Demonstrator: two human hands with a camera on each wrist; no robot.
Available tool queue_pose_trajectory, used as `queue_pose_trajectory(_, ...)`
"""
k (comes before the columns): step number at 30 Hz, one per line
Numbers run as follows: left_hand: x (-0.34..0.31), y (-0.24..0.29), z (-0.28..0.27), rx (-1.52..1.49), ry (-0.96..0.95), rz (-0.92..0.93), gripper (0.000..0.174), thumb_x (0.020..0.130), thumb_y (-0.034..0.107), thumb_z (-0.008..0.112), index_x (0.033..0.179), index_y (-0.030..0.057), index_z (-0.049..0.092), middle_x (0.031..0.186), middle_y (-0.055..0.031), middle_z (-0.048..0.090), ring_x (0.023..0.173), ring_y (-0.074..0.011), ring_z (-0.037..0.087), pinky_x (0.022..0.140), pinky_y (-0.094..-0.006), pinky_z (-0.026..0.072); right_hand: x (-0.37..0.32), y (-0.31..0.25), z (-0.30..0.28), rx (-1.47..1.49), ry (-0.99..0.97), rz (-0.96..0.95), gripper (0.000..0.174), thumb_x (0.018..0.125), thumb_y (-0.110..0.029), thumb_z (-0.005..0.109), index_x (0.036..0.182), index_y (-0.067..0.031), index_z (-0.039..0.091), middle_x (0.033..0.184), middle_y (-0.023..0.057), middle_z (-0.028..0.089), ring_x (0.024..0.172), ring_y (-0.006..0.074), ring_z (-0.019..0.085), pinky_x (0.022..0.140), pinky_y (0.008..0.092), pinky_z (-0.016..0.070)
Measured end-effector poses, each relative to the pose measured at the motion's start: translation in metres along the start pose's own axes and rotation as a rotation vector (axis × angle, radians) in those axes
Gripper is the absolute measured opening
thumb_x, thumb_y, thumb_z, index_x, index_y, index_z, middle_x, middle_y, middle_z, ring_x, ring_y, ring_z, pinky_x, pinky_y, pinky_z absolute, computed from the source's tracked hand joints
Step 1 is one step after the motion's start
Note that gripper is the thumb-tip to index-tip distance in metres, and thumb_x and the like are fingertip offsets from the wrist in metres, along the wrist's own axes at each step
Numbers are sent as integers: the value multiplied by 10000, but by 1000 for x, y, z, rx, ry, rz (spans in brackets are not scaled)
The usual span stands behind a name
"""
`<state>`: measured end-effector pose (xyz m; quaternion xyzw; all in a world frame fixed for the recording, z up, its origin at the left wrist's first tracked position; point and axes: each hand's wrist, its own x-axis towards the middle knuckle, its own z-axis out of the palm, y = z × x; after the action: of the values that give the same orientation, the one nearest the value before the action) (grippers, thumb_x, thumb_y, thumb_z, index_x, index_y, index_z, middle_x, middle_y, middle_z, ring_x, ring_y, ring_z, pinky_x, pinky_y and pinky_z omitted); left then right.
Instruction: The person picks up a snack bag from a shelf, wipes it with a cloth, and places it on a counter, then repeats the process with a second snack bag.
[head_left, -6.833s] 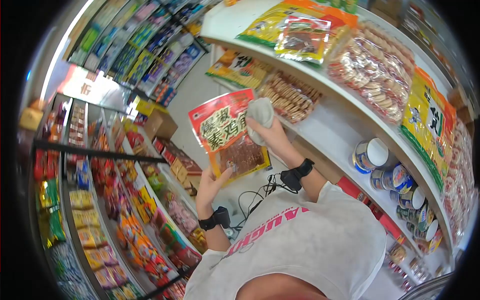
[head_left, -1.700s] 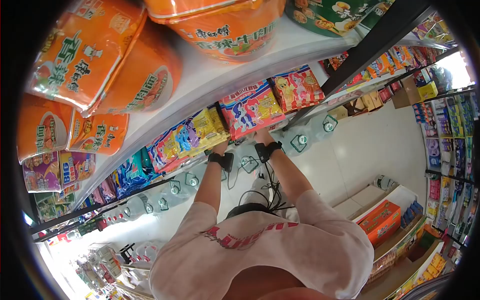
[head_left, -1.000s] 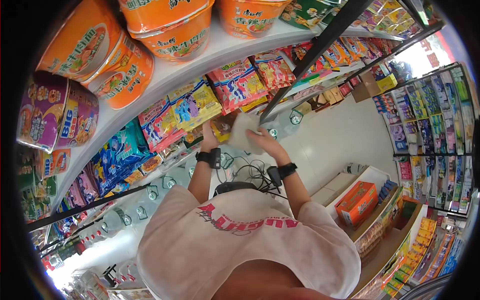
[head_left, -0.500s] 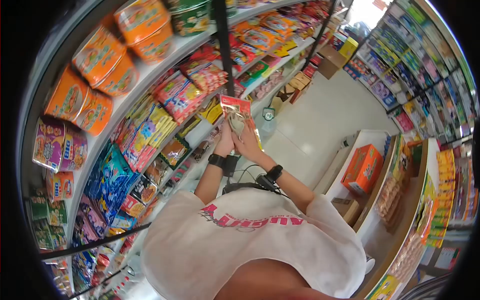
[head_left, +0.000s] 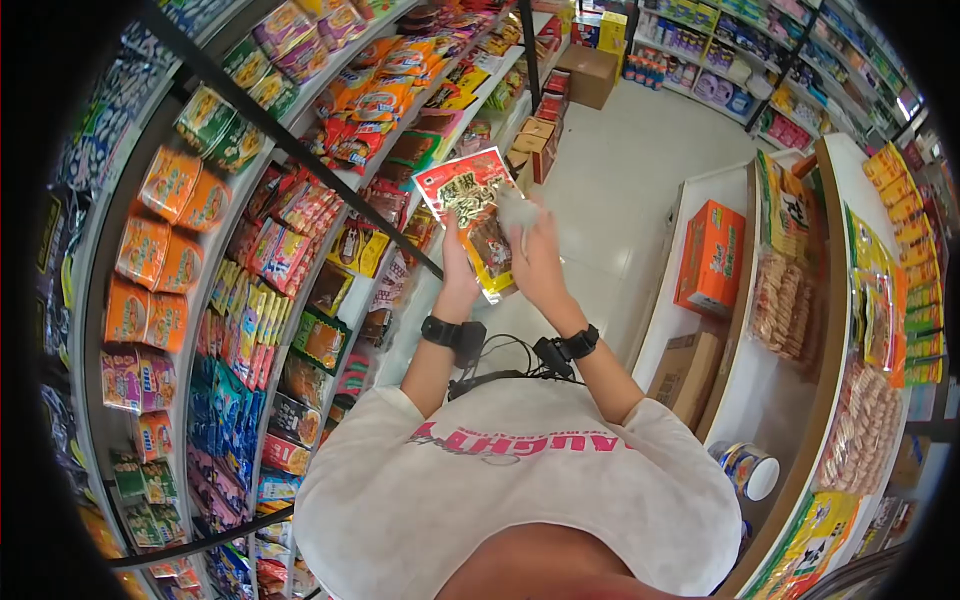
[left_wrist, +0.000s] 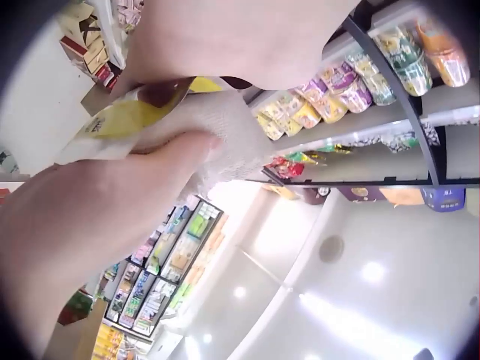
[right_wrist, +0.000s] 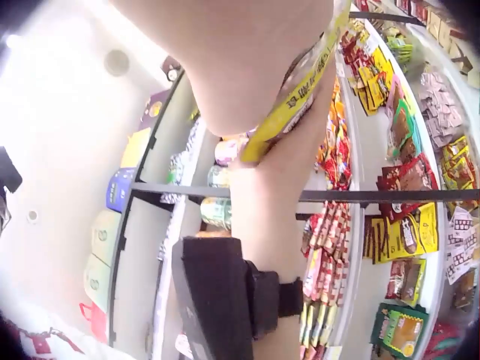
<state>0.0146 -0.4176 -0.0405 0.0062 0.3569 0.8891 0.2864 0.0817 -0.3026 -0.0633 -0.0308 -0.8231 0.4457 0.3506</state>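
Observation:
In the head view a red-topped snack packet [head_left: 462,180] with brown contents and a yellow lower part is held up before the chest. The left hand [head_left: 457,268] grips its left edge. Against its right side, the right hand [head_left: 540,262] holds a pale grey cloth [head_left: 515,212]. The left wrist view shows the cloth [left_wrist: 236,139] bunched under the right thumb, touching the packet [left_wrist: 139,112]. Seen nearly edge-on in the right wrist view, the packet [right_wrist: 289,112] lies between the right hand [right_wrist: 240,60] and the left hand [right_wrist: 304,154]; the fingertips are hidden.
Curved shelves of snack bags [head_left: 240,330] and noodle tubs [head_left: 150,250] run along the left. At right, a low shelf unit holds an orange box [head_left: 712,255] and a tin [head_left: 745,470]. A cardboard box [head_left: 588,75] stands on the floor ahead; cables hang near the waist.
The view has turned away from the pink bags, where both hands were earlier. Since half a second ago the hands have moved apart, showing more of the packet, and the cloth has shifted to its right side.

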Motion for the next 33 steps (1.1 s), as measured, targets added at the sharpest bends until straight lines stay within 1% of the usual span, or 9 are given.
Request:
queue_pose_trajectory(6, 22, -22, 6, 148, 78, 224, 634, 1026, 580, 345, 1372, 75, 509, 1296, -105, 611, 1155, -249, 607, 1019, -406, 474, -26, -19, -20, 142, -279, -229, 619, 937, -124, 530, 1479, 75, 309, 1564, 221, 317, 1452, 393, 291, 1197, 476, 211)
queue_pose_trajectory(7, 9, -6, 19, 159, -6, 90, 624, 1018, 589, 373, 1357, 86, 516, 1273, -87, 617, 1127, -231, 618, 993, -395, 494, -25, -30, -28, 168, -292, -200, 614, 931, -121, 532, 1486, 48, 331, 1579, 205, 306, 1473, 384, 252, 1195, 483, 216)
queue_pose_trajectory(10, 6, -3, 51, 8, -97, 106, 626, 1019, 581, 387, 1366, 74, 505, 1290, -89, 608, 1130, -219, 618, 990, -379, 498, -6, -28, -48, -34, -293, -264, 606, 930, -146, 542, 1486, 12, 361, 1574, 197, 321, 1475, 370, 256, 1197, 498, 204)
queue_pose_trajectory(13, 5, 6, 63, 23, -217, 118, 588, 1047, 523, 362, 1388, 60, 480, 1316, -111, 596, 1167, -239, 604, 1010, -414, 487, 23, -17, -58, -198, -60, -281, 575, 955, -171, 530, 1477, 13, 373, 1566, 222, 319, 1454, 390, 291, 1194, 456, 237)
queue_pose_trajectory(16, 3, 13, 54, -42, -286, 65, 567, 1066, 477, 338, 1412, 41, 449, 1361, -131, 566, 1205, -274, 581, 1030, -436, 471, 33, -7, -42, 108, 219, -3, 483, 1002, -224, 504, 1403, 40, 451, 1429, 260, 485, 1316, 434, 463, 1106, 400, 367)
queue_pose_trajectory(20, -5, 27, 54, 5, -234, 118, 555, 1062, 461, 372, 1411, 37, 456, 1363, -137, 568, 1196, -280, 586, 1023, -434, 475, 33, 6, -55, 316, 25, 480, 429, 1026, -325, 513, 1240, 44, 562, 1097, 220, 647, 1008, 308, 621, 888, 344, 476)
queue_pose_trajectory(25, -8, 55, 45, -33, -179, 133, 464, 1044, 384, 467, 1339, 29, 522, 1260, -118, 639, 1091, -250, 646, 959, -400, 512, 10, 3, -52, 392, 34, 467, 468, 1019, -411, 536, 1058, 54, 580, 869, 139, 615, 818, 143, 544, 744, 320, 476)
queue_pose_trajectory(30, -10, 56, 29, -42, -170, 113, 410, 1030, 318, 515, 1304, 14, 543, 1206, -106, 662, 1053, -225, 659, 912, -368, 528, 4, -1, -50, 215, 200, 567, 438, 1024, -388, 538, 1010, 49, 572, 828, 128, 601, 776, 167, 536, 713, 349, 464)
queue_pose_trajectory(33, -7, 53, 21, -76, -253, 59, 430, 1033, 332, 511, 1310, 4, 537, 1210, -106, 661, 1060, -222, 659, 911, -369, 537, 11, -24, -60, 216, 296, 525, 405, 1027, -355, 524, 1102, 39, 577, 943, 165, 632, 865, 225, 580, 791, 360, 470)
